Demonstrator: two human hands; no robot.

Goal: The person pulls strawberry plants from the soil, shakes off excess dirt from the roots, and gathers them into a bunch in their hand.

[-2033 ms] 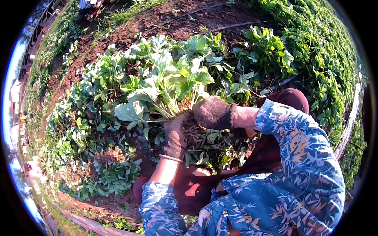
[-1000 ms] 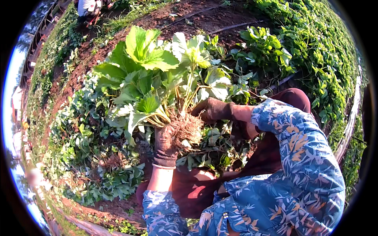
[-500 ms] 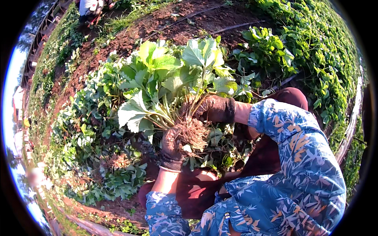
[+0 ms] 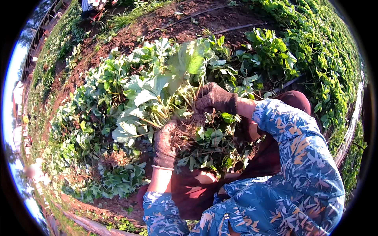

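A bunch of bare-rooted leafy plants (image 4: 157,88), with broad toothed leaves and pale stalks, is held between my two gloved hands. My left hand (image 4: 164,143), in a soil-stained dark glove, is closed around the stem bases on the left side. Brown fibrous roots (image 4: 183,136) stick out beside its fingers. My right hand (image 4: 215,98), gloved the same way, grips stems on the right side, with a smaller tuft of roots (image 4: 200,117) hanging beneath it. The two root tufts sit slightly apart, while the leaves above still overlap.
Leafy plants (image 4: 90,137) lie heaped on the left, with a root clump (image 4: 116,158) among them. Bare reddish soil (image 4: 185,23) with thin dark hoses (image 4: 236,28) stretches beyond. Dense green plants (image 4: 315,59) grow at the right. Part of another person (image 4: 92,6) shows far left.
My hands have drawn apart: the left moved slightly left, the right slightly right and up. The single root mass now shows as two tufts, and the leaves have shifted and tilted.
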